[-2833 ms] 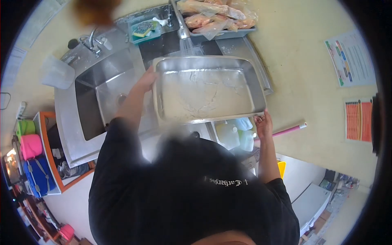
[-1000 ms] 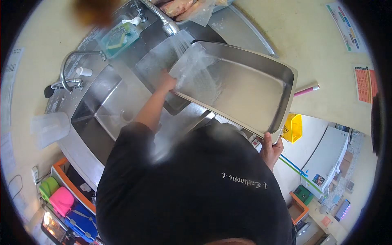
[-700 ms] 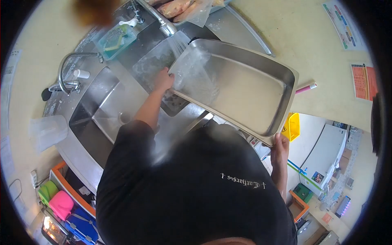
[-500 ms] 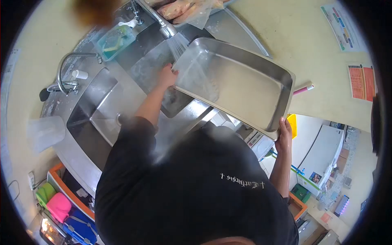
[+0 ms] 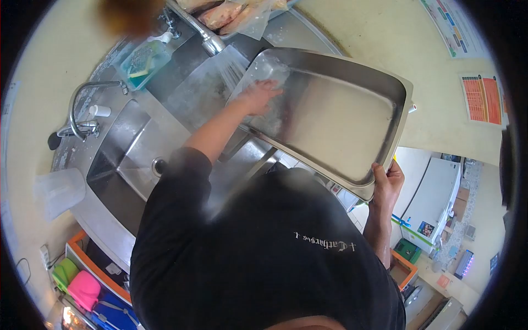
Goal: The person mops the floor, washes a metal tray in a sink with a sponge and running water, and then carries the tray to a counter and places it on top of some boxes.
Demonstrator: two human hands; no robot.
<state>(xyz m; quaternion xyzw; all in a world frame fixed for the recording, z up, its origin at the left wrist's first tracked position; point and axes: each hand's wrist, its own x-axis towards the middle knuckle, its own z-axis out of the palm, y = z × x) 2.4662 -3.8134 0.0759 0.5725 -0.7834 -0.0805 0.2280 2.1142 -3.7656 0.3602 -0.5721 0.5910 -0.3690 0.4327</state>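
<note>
A deep rectangular steel pan is held tilted over the sink, its left end under the water spray. My right hand grips the pan's near right corner, thumb over the rim. Inside the left end, my left hand reaches in with fingers spread over the wet inner surface. A spray faucet head sends a fan of water onto that end, close beyond my left hand. Cloudy water spreads over the pan's floor.
A second sink basin with a curved tap lies to the left. Behind it sits a teal sponge container. Bagged raw meat rests at the back. A translucent pitcher stands at the far left.
My left hand has let go of the pan's left rim and moved inside it, fingers spreading. The pan has shifted slightly right, with my right thumb now over the rim.
</note>
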